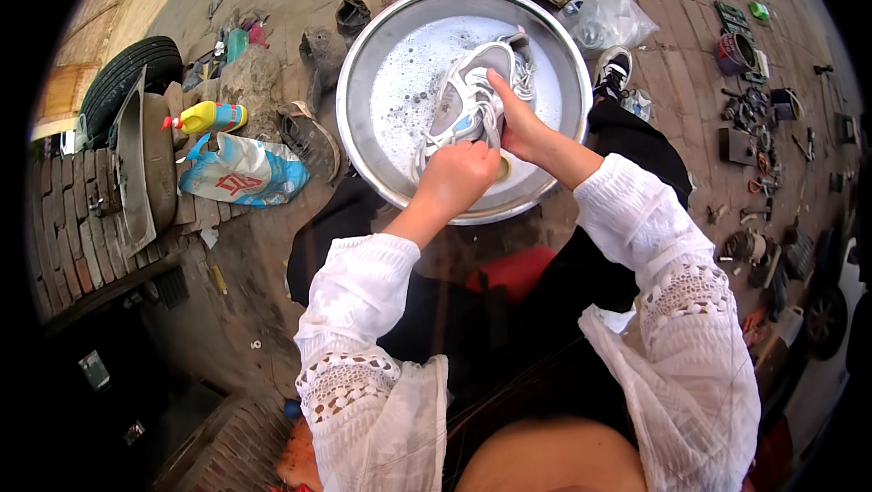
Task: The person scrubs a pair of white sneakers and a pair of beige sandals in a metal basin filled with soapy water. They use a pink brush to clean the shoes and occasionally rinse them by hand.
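A wide metal basin [361, 92] of foamy water sits between my legs, framed by my dark trousers. Over it I hold a grey sneaker [459, 85] with white laces. My right hand [520, 124] grips the sneaker's right side, thumb along the top. My left hand [459, 174] has its fingers curled at the laces on the near part of the shoe; exactly what they pinch is partly hidden. A second light shoe [521, 69] lies behind the held one, partly covered by it.
At left are a yellow bottle [209, 118], a blue-and-white bag [243, 171], a tire [118, 83], a trough [145, 156] and stacked bricks [73, 224]. Beyond the basin lie plastic bags [604, 18] and worn shoes [322, 51]. Tools and parts [754, 151] are scattered at right.
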A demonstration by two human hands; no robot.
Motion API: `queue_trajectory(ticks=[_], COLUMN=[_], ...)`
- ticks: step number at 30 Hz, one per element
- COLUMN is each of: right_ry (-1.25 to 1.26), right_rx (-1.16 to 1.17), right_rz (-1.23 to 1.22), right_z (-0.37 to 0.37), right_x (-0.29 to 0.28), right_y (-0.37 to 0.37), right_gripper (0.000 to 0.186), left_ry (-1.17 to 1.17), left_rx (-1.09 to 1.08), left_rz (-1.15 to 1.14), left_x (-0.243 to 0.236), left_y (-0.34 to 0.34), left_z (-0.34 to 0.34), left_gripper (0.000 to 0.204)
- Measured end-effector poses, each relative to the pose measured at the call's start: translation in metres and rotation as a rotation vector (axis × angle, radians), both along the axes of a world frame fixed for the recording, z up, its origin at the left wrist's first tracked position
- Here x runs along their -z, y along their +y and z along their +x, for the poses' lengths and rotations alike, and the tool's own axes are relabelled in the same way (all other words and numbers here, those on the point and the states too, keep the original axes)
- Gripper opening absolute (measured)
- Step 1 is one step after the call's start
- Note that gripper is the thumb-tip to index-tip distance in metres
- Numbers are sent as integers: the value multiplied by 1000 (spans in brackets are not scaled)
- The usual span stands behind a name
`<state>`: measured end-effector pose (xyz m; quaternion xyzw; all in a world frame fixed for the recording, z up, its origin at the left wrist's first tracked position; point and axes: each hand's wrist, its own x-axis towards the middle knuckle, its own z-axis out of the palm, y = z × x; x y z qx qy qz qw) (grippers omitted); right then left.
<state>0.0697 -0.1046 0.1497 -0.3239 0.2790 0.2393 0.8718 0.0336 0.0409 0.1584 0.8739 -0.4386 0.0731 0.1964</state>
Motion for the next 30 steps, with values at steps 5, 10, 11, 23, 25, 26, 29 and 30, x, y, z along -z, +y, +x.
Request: queue_trajectory(ticks=[5, 10, 11, 23, 25, 26, 29, 30], right_ry=[-216, -362, -369, -254, -341, -422, -521, -617], right_rx=[-54, -94, -109, -137, -281, -340, -517, -525], right_rz=[-469, -833, -834, -465, -503, -572, -826, -836], right_z=[-6, -6, -7, -7, -2, -1, 5, 10], right_x=[35, 59, 55, 32, 25, 11, 17, 8], right_y=[-6, -4, -3, -6, -6, -6, -3, -1], right_gripper=[48, 53, 53, 41, 44, 49, 65, 64], left_ry=[107, 115, 60, 1424, 1379, 1351, 1390, 1366], left_rx=[147, 141, 78, -760, -814, -783, -745, -798], left_rz=[-14, -161, -196, -730, -697, -775, -942, -962], left_x=[1, -15, -17, 5, 5, 8, 0, 8], left_y=[-11, -15, -13, 8, 11, 19, 23, 39], left_z=[-21, -9, -4, 30, 35, 39, 57, 70], left_gripper=[16, 25, 30, 54, 46, 44, 36, 40])
